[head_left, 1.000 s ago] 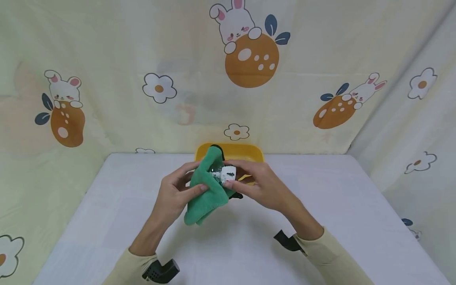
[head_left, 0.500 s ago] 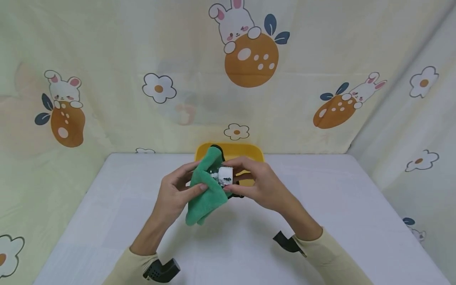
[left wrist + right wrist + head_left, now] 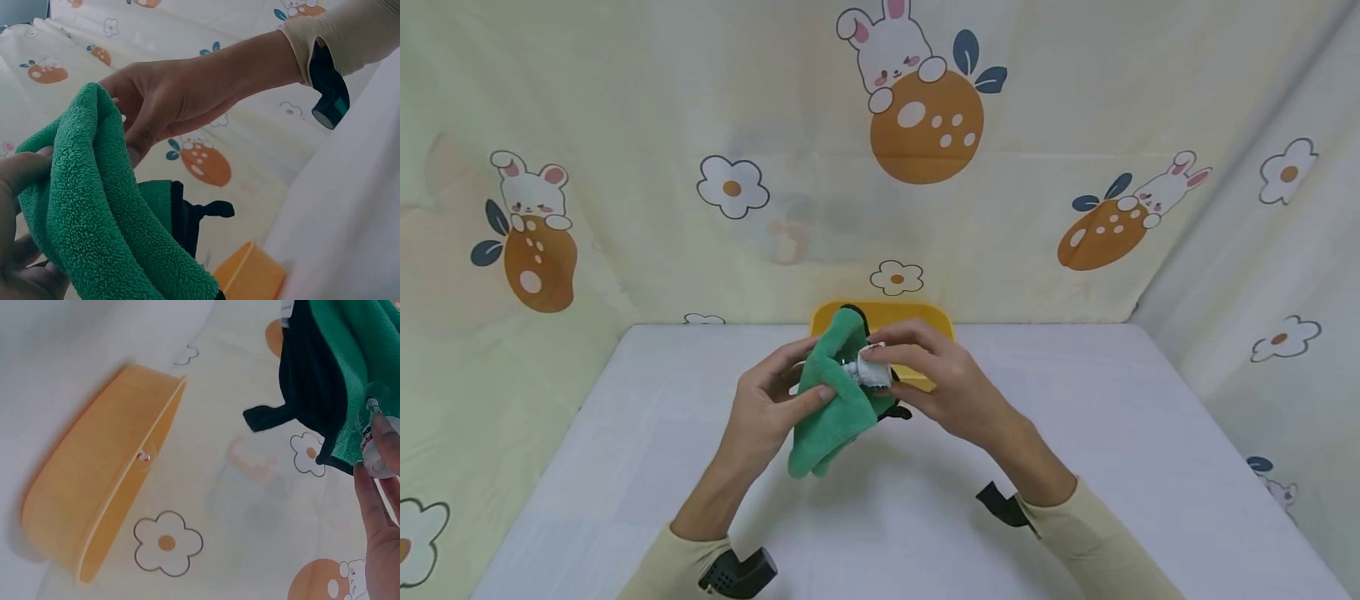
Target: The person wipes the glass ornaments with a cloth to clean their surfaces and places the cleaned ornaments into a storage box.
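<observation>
A green towel (image 3: 833, 408) with black edging and a black hanging loop is bunched in my left hand (image 3: 769, 406), the thumb pressing on its near side. Inside its fold sits a small snow globe (image 3: 874, 374), whose white base faces right. My right hand (image 3: 953, 385) pinches that base between fingers and thumb. In the right wrist view the snow globe (image 3: 370, 444) shows a clear dome against the towel (image 3: 350, 369) and reddish lettering on the base. Most of the dome is hidden by cloth. The left wrist view shows the towel (image 3: 94, 206) covering the globe.
Behind the hands, at the table's far edge, stands a yellow basin (image 3: 925, 317). A clear round thing with red and white inside (image 3: 144, 459) shows at its rim in the right wrist view. A patterned curtain (image 3: 805, 125) hangs behind the white table (image 3: 647, 400).
My right hand has shifted its fingers over the white base, which has turned, so its dark-marked face no longer shows. The left hand and towel have stayed nearly in place.
</observation>
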The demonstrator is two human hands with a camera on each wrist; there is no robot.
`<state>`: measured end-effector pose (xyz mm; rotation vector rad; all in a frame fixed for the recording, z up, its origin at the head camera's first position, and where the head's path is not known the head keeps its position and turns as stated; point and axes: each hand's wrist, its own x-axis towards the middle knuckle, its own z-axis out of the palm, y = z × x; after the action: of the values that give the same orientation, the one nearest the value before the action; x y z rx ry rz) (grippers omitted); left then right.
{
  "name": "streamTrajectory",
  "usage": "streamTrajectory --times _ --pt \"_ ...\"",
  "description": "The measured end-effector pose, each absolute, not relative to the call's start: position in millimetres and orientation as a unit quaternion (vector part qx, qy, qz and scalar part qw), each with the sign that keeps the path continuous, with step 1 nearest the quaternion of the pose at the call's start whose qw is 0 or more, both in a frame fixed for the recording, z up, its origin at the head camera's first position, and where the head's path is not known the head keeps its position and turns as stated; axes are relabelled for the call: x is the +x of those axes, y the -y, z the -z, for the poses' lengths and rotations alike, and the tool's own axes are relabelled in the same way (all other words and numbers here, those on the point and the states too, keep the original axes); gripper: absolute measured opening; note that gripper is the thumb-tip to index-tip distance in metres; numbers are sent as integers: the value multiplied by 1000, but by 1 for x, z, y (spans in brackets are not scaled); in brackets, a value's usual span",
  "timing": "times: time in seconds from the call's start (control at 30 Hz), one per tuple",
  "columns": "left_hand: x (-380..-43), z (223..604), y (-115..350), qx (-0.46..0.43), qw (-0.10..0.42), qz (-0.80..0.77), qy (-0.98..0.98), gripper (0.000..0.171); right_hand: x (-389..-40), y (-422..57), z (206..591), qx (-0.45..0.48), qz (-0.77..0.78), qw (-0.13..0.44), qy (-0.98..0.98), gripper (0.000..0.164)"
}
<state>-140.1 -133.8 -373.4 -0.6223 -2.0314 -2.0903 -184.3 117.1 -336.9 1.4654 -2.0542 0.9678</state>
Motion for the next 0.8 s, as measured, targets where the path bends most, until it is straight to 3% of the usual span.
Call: streamTrajectory --times 0.13,0.4,0.8 --pt "-140 373 133 -197 78 699 683 53 -185 -118 334 546 -296 246 744 55" --pt "-141 373 132 -170 85 695 693 50 -185 -123 332 562 -263 248 744 59" --pt "-138 374 131 -200 97 681 698 49 -179 -123 329 540 -256 259 759 67"
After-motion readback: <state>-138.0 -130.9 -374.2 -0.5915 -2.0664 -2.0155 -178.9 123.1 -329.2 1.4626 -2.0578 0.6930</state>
